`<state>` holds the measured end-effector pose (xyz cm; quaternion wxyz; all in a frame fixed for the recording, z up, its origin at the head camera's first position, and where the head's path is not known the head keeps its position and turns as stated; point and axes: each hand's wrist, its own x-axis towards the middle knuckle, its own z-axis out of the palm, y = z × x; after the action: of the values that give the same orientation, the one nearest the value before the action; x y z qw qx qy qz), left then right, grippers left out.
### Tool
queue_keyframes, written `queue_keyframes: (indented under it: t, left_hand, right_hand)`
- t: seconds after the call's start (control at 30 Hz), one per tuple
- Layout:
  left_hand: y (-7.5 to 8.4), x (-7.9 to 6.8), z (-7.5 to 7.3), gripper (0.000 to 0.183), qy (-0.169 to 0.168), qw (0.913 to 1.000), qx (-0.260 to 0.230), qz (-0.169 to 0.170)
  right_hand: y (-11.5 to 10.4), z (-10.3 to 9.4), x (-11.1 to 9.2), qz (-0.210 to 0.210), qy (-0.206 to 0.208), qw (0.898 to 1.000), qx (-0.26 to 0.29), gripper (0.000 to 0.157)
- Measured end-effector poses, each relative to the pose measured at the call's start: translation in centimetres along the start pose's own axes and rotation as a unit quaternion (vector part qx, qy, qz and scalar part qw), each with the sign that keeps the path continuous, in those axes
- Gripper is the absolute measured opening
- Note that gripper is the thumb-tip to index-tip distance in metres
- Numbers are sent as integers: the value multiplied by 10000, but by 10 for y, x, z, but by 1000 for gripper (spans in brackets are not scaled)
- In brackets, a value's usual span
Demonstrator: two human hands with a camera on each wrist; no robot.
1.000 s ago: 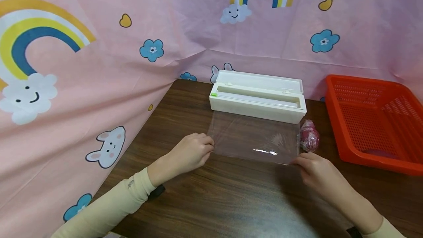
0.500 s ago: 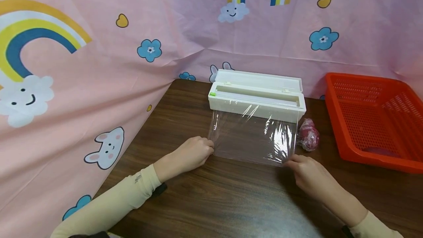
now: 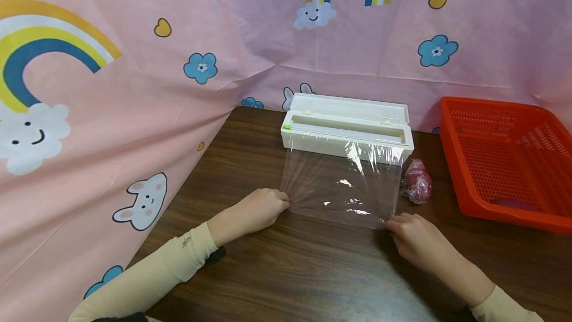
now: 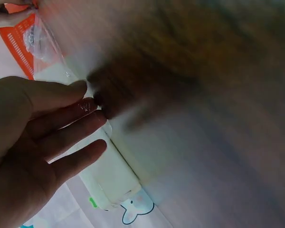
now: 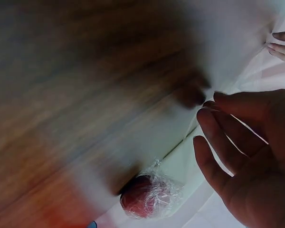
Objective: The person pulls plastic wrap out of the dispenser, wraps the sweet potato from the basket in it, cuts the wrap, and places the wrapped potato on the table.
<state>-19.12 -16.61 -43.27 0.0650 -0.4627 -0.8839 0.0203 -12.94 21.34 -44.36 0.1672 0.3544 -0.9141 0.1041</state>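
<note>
A sheet of clear plastic wrap (image 3: 341, 188) stretches from a white wrap dispenser box (image 3: 346, 148) toward me, glinting along its right half. My left hand (image 3: 259, 208) pinches its near left corner; in the left wrist view the thumb and forefinger of that hand (image 4: 52, 123) meet at the film's edge. The near right corner is pinched by my right hand (image 3: 420, 240), and the right wrist view shows the same thumb-and-finger hold (image 5: 247, 137). The box's lid (image 3: 350, 108) stands open at the back, with the roll lying inside and a small green piece at the left end.
Right of the box lies a red, roundish item wrapped in film (image 3: 418, 183). Farther right stands an orange-red plastic basket (image 3: 464, 183) with a dark purple-red thing (image 3: 516, 204) at its bottom. A pink cartoon-print cloth (image 3: 250, 24) hangs behind the dark wooden table (image 3: 304, 272).
My right hand has shifted left and slightly toward me with its corner. The film has lifted across the box's front face and its glints have changed. My left hand has barely moved.
</note>
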Motion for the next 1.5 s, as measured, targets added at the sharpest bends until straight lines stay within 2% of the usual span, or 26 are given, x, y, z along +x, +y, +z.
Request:
queue_keyframes:
  t: [0.17, 0.37, 0.6, 0.7, 0.87, 1.07, 1.17, 1.3, 1.4, 1.5]
  left_hand:
    - [1, -5, -4, 27, -233, 9997, 34, -58]
    - [3, -9, -4, 24, -449, 9988, 4, -215]
    - [6, -14, -5, 62, -676, 9955, -452, -484]
    - [7, -16, -4, 70, -695, 9946, -566, -523]
    - [7, -17, -4, 71, -700, 9941, -615, -554]
    - [6, -18, -6, 70, -753, 9934, -605, -621]
    - [6, -19, -5, 69, -786, 9927, -623, -663]
    - [7, -20, -5, 69, -800, 9921, -655, -713]
    - [7, -20, -5, 69, -792, 9920, -670, -724]
    - [7, -20, -4, 68, -763, 9923, -662, -718]
  right_hand:
    - [-1, 2, -2, -60, 185, 9998, -28, 25]
    - [-2, 3, -3, -200, 241, 9995, 97, 26]
    - [-4, 4, -4, -75, 182, 9997, 160, 21]
    - [-6, 3, -3, 84, 63, 9997, 233, 21]
    - [-5, -8, 0, 389, 68, 9983, 432, 26]
    - [10, -41, 10, 553, 661, 9952, 459, 29]
    - [24, -63, 13, 860, 960, 9906, 470, 29]
    - [47, -89, 11, 1572, 1106, 9802, 482, 24]
    - [68, -105, 7, 2305, 889, 9680, 448, 16]
    - [90, -116, 2, 3018, 344, 9517, 433, 20]
